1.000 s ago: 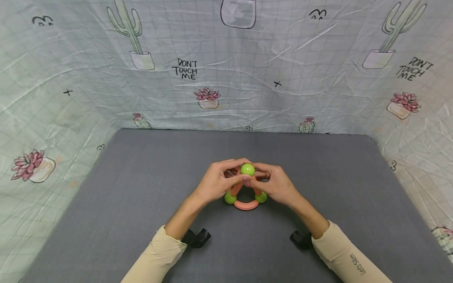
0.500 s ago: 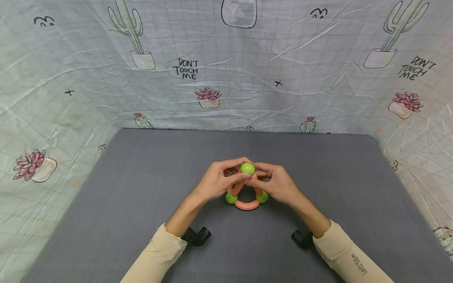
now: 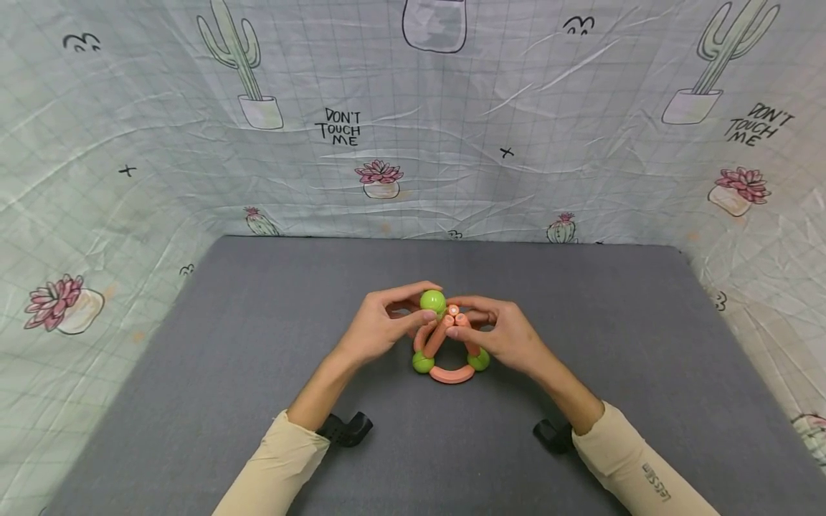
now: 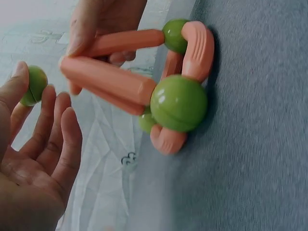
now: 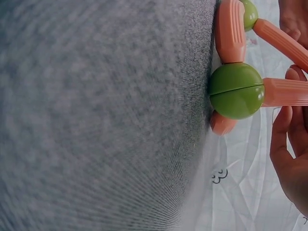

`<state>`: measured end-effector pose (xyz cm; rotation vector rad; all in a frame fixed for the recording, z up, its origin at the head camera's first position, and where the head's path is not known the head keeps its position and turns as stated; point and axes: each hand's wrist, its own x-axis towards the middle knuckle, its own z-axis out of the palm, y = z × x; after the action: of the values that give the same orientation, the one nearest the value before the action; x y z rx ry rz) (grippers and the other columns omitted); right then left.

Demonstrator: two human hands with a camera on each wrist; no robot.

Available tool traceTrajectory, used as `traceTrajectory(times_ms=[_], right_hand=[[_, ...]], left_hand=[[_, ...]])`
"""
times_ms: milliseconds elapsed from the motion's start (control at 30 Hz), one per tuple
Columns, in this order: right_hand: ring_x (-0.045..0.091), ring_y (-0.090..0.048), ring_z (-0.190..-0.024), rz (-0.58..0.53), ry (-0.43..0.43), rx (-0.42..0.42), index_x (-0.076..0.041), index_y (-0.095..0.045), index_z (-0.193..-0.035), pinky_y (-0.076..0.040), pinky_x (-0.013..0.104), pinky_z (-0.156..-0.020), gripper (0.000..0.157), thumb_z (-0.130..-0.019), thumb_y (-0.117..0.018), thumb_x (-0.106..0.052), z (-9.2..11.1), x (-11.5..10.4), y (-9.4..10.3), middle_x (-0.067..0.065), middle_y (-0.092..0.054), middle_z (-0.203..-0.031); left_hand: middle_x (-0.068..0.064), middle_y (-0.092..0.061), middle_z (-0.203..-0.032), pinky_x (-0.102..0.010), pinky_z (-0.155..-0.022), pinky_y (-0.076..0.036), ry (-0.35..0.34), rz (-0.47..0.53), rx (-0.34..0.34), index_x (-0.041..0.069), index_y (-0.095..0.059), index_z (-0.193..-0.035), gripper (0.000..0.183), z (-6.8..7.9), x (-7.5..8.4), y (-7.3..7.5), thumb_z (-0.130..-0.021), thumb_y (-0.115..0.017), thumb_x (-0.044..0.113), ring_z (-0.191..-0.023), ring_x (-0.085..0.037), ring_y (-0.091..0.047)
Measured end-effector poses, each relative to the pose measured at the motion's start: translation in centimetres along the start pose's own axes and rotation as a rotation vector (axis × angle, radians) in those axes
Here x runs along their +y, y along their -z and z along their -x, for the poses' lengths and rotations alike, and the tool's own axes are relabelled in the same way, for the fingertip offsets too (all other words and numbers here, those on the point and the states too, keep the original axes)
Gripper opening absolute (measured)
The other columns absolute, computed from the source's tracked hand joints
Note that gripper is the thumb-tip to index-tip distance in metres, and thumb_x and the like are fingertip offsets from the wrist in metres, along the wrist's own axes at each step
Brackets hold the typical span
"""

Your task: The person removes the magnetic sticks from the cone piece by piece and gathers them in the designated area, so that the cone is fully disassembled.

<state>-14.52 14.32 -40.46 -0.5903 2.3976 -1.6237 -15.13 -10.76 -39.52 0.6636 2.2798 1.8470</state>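
L hand (image 3: 378, 326) pinches grn. ball (image 3: 432, 301) just left of, and apart from, upper ends of 3 inward-leaning orange rods (image 3: 439, 337), which R hand (image 3: 501, 331) grips near top.

Looks like smooth, glossy plastic on the green balls (image 4: 178, 103), duller plastic with moulded ridges on the orange rods (image 4: 108, 79). Shows matt, fine weave on the grey table (image 4: 260, 144), creased, faintly shiny sheeting in the backdrop (image 3: 452, 107), matt cloth in the sleeves (image 3: 269, 469).
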Motion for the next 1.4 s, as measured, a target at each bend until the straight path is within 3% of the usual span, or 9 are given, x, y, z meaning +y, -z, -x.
traceTrajectory(times_ms=[200, 333, 500, 667, 767, 933, 1400], right_hand=[[0.014, -0.076, -0.091, -0.006, 0.008, 0.002, -0.015, -0.066, -0.141, -0.053, 0.025, -0.064, 0.050, -0.094, -0.079, -0.028, 0.0, -0.1, -0.1, 0.005, -0.081, -0.110], [0.011, -0.076, -0.093, 0.003, 0.016, 0.005, -0.019, -0.066, -0.140, -0.051, 0.024, -0.061, 0.048, -0.094, -0.079, -0.028, 0.0, -0.1, -0.2, 0.005, -0.081, -0.111], [0.025, -0.074, -0.087, -0.001, 0.017, -0.012, -0.019, -0.066, -0.140, -0.048, 0.024, -0.059, 0.047, -0.095, -0.078, -0.027, 0.1, 0.0, -0.2, 0.007, -0.081, -0.111], [0.016, -0.073, -0.087, 0.007, 0.001, -0.009, -0.017, -0.066, -0.140, -0.050, 0.024, -0.064, 0.049, -0.095, -0.079, -0.029, 0.2, 0.0, -0.3, 0.005, -0.081, -0.111], [0.012, -0.072, -0.087, 0.011, 0.001, -0.005, -0.022, -0.067, -0.138, -0.049, 0.023, -0.063, 0.047, -0.094, -0.079, -0.031, 0.2, -0.1, -0.3, 0.003, -0.081, -0.111], [0.015, -0.071, -0.083, 0.012, -0.001, -0.010, -0.028, -0.067, -0.137, -0.049, 0.024, -0.062, 0.043, -0.095, -0.079, -0.031, 0.2, -0.1, -0.2, -0.001, -0.081, -0.109], [0.018, -0.070, -0.080, -0.006, 0.010, -0.020, -0.025, -0.066, -0.139, -0.050, 0.024, -0.062, 0.044, -0.096, -0.078, -0.029, 0.2, 0.0, -0.1, 0.002, -0.081, -0.108]], left_hand=[[-0.005, -0.074, -0.116, -0.053, -0.067, -0.060, 0.029, -0.023, 0.030, 0.024, -0.070, -0.135, 0.038, 0.3, -0.5, 1.2, -0.098, -0.076, 0.022, -0.097, -0.016, -0.070], [-0.003, -0.074, -0.117, -0.051, -0.065, -0.059, 0.035, -0.056, 0.061, 0.027, -0.070, -0.136, 0.038, 0.4, -0.9, 1.9, -0.098, -0.076, 0.026, -0.097, -0.015, -0.070], [-0.006, -0.071, -0.120, -0.042, -0.068, -0.059, 0.057, -0.088, 0.073, 0.025, -0.068, -0.139, 0.041, 0.7, -1.0, 2.8, -0.099, -0.074, 0.025, -0.102, -0.018, -0.069], [-0.007, -0.068, -0.123, -0.045, -0.073, -0.060, 0.080, -0.103, 0.085, 0.025, -0.066, -0.139, 0.042, 1.0, -1.4, 3.7, -0.099, -0.074, 0.023, -0.104, -0.019, -0.069], [-0.008, -0.068, -0.124, -0.046, -0.073, -0.060, 0.087, -0.107, 0.090, 0.029, -0.066, -0.138, 0.041, 1.2, -1.6, 4.2, -0.098, -0.075, 0.024, -0.104, -0.019, -0.069], [-0.009, -0.067, -0.127, -0.048, -0.073, -0.061, 0.081, -0.117, 0.096, 0.028, -0.065, -0.140, 0.042, 1.3, -2.2, 4.9, -0.099, -0.074, 0.023, -0.104, -0.019, -0.069], [-0.012, -0.065, -0.133, -0.044, -0.079, -0.063, 0.118, -0.079, 0.168, 0.019, -0.062, -0.144, 0.050, 1.8, -3.7, 7.2, -0.096, -0.077, 0.019, -0.101, -0.009, -0.070]])
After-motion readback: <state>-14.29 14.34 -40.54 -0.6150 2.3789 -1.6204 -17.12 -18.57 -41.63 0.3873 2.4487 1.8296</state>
